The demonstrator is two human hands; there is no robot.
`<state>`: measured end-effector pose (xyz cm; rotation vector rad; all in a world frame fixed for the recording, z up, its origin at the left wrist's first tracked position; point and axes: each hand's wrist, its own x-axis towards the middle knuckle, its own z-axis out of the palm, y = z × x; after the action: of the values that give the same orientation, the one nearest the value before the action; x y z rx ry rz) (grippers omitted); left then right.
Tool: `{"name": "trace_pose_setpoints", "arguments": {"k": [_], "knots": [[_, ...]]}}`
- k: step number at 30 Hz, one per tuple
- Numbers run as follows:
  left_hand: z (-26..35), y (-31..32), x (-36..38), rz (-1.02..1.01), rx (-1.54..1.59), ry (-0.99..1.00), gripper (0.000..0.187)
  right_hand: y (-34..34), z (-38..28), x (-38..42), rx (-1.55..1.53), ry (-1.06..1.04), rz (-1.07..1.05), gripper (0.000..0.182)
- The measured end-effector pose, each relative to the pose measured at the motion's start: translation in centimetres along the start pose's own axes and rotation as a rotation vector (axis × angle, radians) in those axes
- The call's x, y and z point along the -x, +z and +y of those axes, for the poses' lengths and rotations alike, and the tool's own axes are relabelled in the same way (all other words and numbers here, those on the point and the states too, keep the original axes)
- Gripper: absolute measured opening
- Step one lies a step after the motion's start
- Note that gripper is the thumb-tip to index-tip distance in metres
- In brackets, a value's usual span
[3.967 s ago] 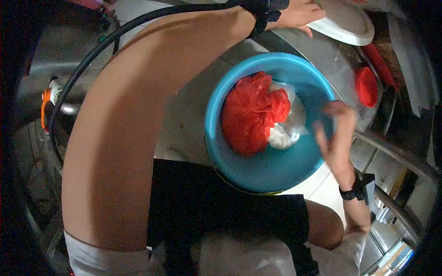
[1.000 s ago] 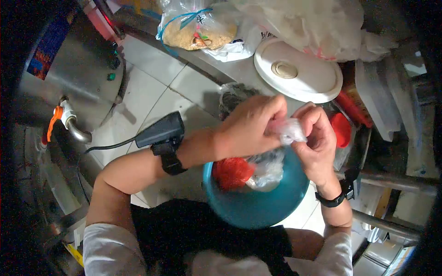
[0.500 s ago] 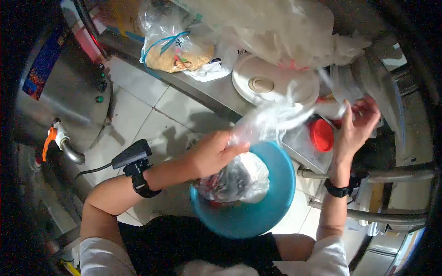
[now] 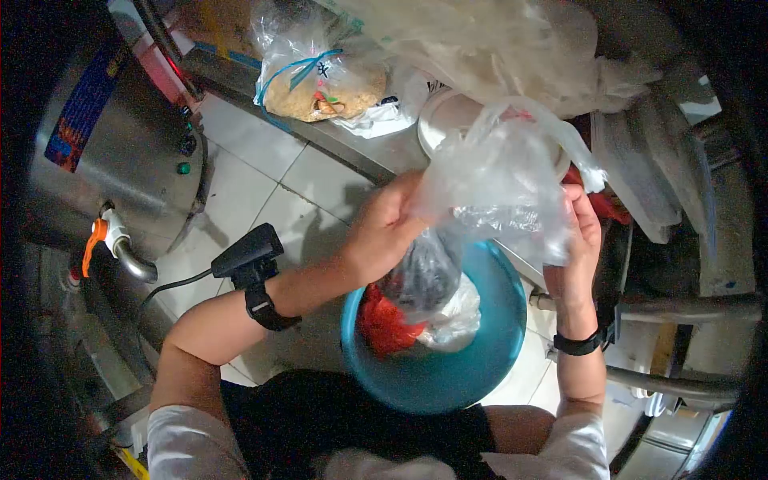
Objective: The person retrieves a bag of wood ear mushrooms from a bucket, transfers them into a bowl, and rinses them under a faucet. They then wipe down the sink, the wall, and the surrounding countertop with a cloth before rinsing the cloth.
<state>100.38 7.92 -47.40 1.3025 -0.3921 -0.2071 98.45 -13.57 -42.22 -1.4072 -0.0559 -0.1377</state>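
A translucent white plastic bag [image 4: 504, 172] stretches between my two hands. My left hand [image 4: 388, 224] is closed on its left side, thumb and fingers pinching the plastic. My right hand [image 4: 580, 232] grips its right side, with some fingers hidden behind the film. Just below my left hand, a dark-filled clear bag [image 4: 426, 276] appears over the blue tub [image 4: 512, 352]. A red plastic bag [image 4: 384, 324] and a white bag [image 4: 456, 320] lie inside that tub, which stands in front of my lap.
On the metal shelf [image 4: 352, 148] ahead sit a tied bag of tan food [image 4: 328, 92] and a round white lid [image 4: 436, 120], partly covered. Large plastic sheeting [image 4: 496, 48] hangs above. A steel vessel with an orange-handled tap [image 4: 96, 240] is at left; metal pipes [image 4: 680, 308] run at right.
My right hand has come down and left, from spread fingers to a grip on the bag. The bag has opened out wider between my hands. The red bag in the tub shows more.
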Motion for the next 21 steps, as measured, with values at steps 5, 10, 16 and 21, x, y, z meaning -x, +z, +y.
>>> {"name": "trace_pose_setpoints", "arguments": {"k": [5,10,16,21], "knots": [[0.1,0.9,-1.2,-0.319,-0.185,-0.021,0.027,1.8,1.6,-1.7,0.036,0.119,-0.345,0.018],[0.0,-1.3,-2.9,-0.113,0.063,-0.102,0.02,3.4,4.3,-5.8,-0.05,0.064,-0.445,0.033],[4.2,-5.3,-1.2,0.036,-0.474,0.105,0.018,4.3,6.6,-7.6,0.655,0.09,-0.983,0.038],[2.0,-8.6,1.0,0.283,-0.303,0.205,0.021,4.4,11.3,-5.4,1.14,-0.517,-1.426,0.046]]}}
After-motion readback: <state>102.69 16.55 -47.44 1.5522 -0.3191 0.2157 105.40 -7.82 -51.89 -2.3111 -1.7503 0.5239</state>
